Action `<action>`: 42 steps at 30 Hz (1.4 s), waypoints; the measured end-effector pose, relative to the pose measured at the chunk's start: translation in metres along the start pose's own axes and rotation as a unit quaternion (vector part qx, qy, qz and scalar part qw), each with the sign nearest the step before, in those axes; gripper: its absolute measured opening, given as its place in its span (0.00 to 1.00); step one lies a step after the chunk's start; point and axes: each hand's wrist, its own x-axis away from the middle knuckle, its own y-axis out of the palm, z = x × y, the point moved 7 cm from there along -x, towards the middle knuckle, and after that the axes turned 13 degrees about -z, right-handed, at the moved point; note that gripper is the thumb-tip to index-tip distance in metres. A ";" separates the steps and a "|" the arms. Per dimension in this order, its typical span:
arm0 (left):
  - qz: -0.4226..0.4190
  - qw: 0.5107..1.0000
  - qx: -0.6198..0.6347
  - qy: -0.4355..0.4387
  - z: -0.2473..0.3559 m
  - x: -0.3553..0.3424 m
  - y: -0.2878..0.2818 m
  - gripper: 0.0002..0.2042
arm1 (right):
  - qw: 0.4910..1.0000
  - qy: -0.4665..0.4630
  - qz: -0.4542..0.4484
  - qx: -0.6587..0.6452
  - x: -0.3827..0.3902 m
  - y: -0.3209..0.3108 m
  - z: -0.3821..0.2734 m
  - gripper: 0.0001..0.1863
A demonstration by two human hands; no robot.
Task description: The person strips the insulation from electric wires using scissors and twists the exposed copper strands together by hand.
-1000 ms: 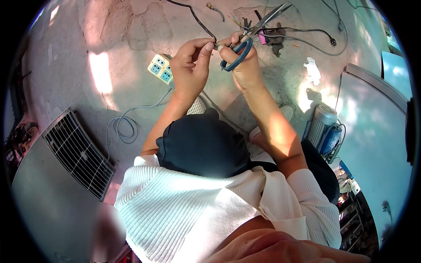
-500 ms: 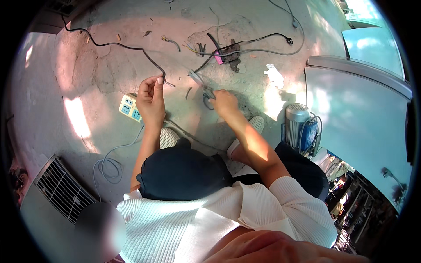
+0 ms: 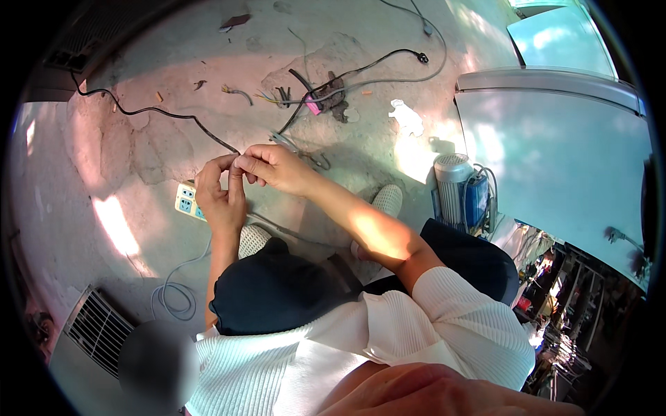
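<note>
My left hand and my right hand meet in front of me, both pinching the end of a long black cable that snakes in from the upper left; the tip between my fingers is hidden. The scissors lie on the floor just beyond my right hand, partly hidden by it. A second black cable with a plug lies farther back, among short wire pieces and a pink object. Beside my left hand is a power strip with a grey cord.
An electric motor or pump stands at my right beside a large pale panel. A grille panel lies at lower left. A white crumpled scrap is on the concrete floor. Dark equipment sits upper left, clutter lower right.
My right hand has let go of the scissors onto the floor and moved left to pinch the cable beside my left hand. The view has shifted, showing more floor ahead.
</note>
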 end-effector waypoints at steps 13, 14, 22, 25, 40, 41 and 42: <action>-0.033 0.982 -0.142 0.121 0.033 -0.005 -0.010 0.03 | 0.981 -0.016 0.024 -0.193 0.012 0.026 0.013 0.11; -0.045 0.980 -0.149 0.127 0.035 -0.006 -0.009 0.03 | 0.971 -0.007 0.041 -0.236 0.013 0.028 0.020 0.10; -0.058 0.993 -0.029 0.101 0.035 -0.007 -0.004 0.06 | 0.966 -0.103 0.218 0.094 0.031 0.015 -0.010 0.08; -0.059 0.995 0.061 0.060 0.032 -0.007 -0.015 0.10 | 0.949 -0.159 0.193 0.194 0.030 0.012 -0.043 0.08; 0.002 0.971 0.233 0.057 0.036 0.005 -0.055 0.02 | 0.923 -0.265 0.108 0.259 0.013 0.052 -0.094 0.10; 0.015 0.968 0.243 0.058 0.037 0.006 -0.056 0.02 | 0.921 -0.273 0.106 0.258 0.012 0.054 -0.097 0.09; 0.028 0.965 0.255 0.060 0.037 0.008 -0.057 0.02 | 0.918 -0.281 0.099 0.263 0.012 0.056 -0.096 0.10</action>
